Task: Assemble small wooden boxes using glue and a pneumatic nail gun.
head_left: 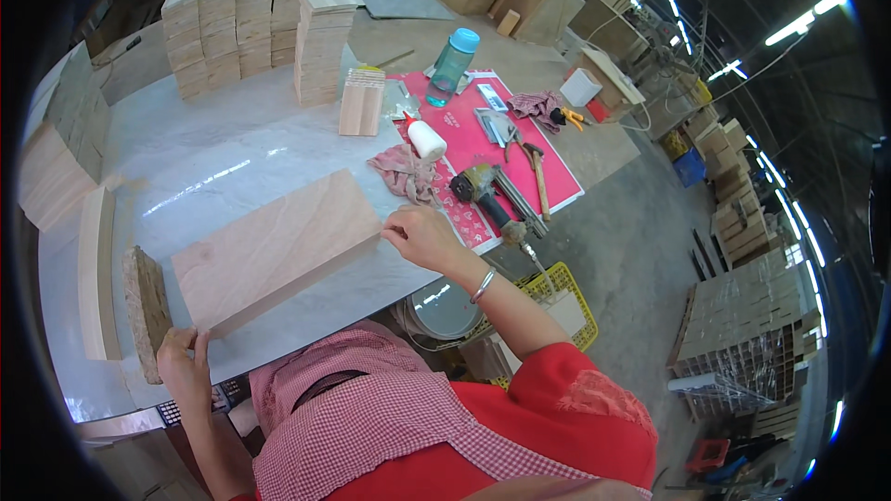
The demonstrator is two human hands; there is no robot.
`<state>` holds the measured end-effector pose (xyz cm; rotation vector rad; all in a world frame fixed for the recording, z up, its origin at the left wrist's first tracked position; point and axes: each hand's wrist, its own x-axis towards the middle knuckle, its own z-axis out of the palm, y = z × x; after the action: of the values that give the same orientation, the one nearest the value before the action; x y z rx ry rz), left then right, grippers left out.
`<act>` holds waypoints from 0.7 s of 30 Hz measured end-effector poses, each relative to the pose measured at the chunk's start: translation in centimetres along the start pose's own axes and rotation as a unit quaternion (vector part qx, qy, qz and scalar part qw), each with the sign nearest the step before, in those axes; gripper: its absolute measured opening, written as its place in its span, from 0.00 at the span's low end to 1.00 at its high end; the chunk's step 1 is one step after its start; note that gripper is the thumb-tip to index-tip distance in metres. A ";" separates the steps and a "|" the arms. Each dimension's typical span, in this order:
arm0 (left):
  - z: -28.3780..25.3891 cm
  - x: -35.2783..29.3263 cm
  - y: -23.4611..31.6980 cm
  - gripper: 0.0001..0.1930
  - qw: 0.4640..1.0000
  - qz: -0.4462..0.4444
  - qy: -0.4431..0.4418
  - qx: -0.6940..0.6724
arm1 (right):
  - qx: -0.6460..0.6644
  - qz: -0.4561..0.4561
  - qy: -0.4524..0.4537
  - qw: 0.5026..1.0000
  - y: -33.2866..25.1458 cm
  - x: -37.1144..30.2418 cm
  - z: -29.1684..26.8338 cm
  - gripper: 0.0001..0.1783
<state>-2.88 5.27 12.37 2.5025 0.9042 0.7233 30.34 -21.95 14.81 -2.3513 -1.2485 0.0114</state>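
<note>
A flat, pale wooden box [278, 246] lies at an angle on the grey-white tabletop, its broad face up and one long side toward me. My left hand [187, 366] pinches its near left corner between thumb and fingers. At the opposite end, my right hand [419, 234] is closed with its fingertips against the right corner; a bracelet circles that wrist. Whatever lies under the box is hidden. Just left of it stands a rough wood block [147, 311], and beyond that a long pale wooden strip [97, 274].
Stacked boards [237, 23] line the table's far side, with more at far left. To the right, a pink sheet [464, 130] carries a nail gun [497, 199], a hammer [538, 181] and a teal bottle [449, 74]. A glue bottle [427, 141] and rag [404, 173] lie nearer.
</note>
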 end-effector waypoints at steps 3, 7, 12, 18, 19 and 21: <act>-0.3 0.2 -0.1 0.07 1.000 -0.006 -0.014 -0.008 | 0.016 -0.061 0.018 0.998 0.7 0.2 0.4 0.08; -0.7 0.2 -0.6 0.07 0.999 -0.005 -0.039 -0.025 | 0.032 -0.078 0.006 0.996 0.6 0.1 0.5 0.07; -1.5 -0.4 -1.1 0.07 0.999 -0.008 -0.044 0.007 | 0.053 -0.093 -0.003 0.994 0.6 0.3 1.5 0.06; -0.4 0.6 -1.8 0.10 0.997 0.022 -0.067 0.013 | 0.051 -0.076 0.008 0.996 1.7 0.3 0.2 0.04; -0.6 0.7 -0.8 0.10 0.997 0.010 -0.070 0.013 | 0.033 -0.099 0.012 0.994 1.9 0.5 -0.2 0.03; -1.1 1.0 0.2 0.10 0.997 -0.014 -0.071 0.031 | 0.076 -0.064 0.007 0.995 1.2 0.9 -0.5 0.04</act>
<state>-2.83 5.99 13.66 2.5518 0.9230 0.5093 31.93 -21.99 14.92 -2.1352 -1.3408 0.0452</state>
